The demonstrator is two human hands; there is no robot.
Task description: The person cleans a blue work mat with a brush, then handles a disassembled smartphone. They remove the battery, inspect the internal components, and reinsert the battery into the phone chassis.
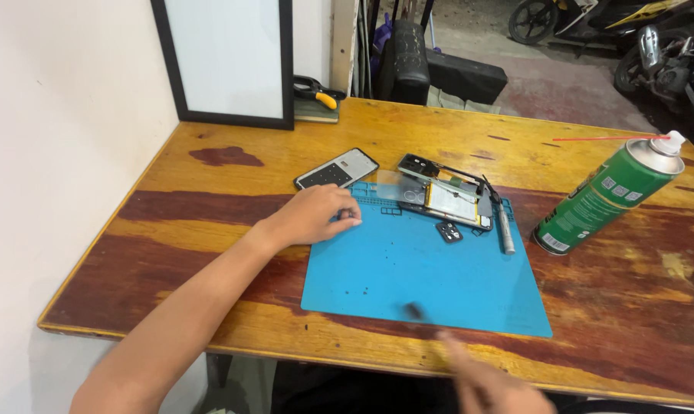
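Nearest the camera, our right hand (488, 383) sits low over the front edge of the desk (630, 307). It is motion-blurred, with one finger stretched toward a small dark piece (414, 310) on the blue work mat (408, 268). We cannot tell whether this hand is open or closed, and it does not appear to touch the piece.

Mid-field, our left hand (312, 215) rests at the mat's upper left corner, fingers curled loosely down onto the mat edge. Whether a small part sits under the fingertips, we cannot tell.

Beyond it on the mat lies the opened phone (448, 201), internals facing up, with a small dark square module (449, 231) just beside its near edge and a silver pen-shaped tool (505, 230) at its right side. A separate dark panel (336, 169) lies off the mat on the bare wood, just beside the left hand.

Further right stands a green spray can (611, 195) with a thin red straw, tilted in view and well apart from the phone. At the far edge, a black-framed board (228, 61) leans on the wall with yellow-handled pliers (316, 92) beside it.

Judgement on technique: loose parts this small are best picked with fingertips pressed flat and slow. We should keep the left hand steadying the mat so nothing skids, and keep small pieces on the mat, away from the desk edge.
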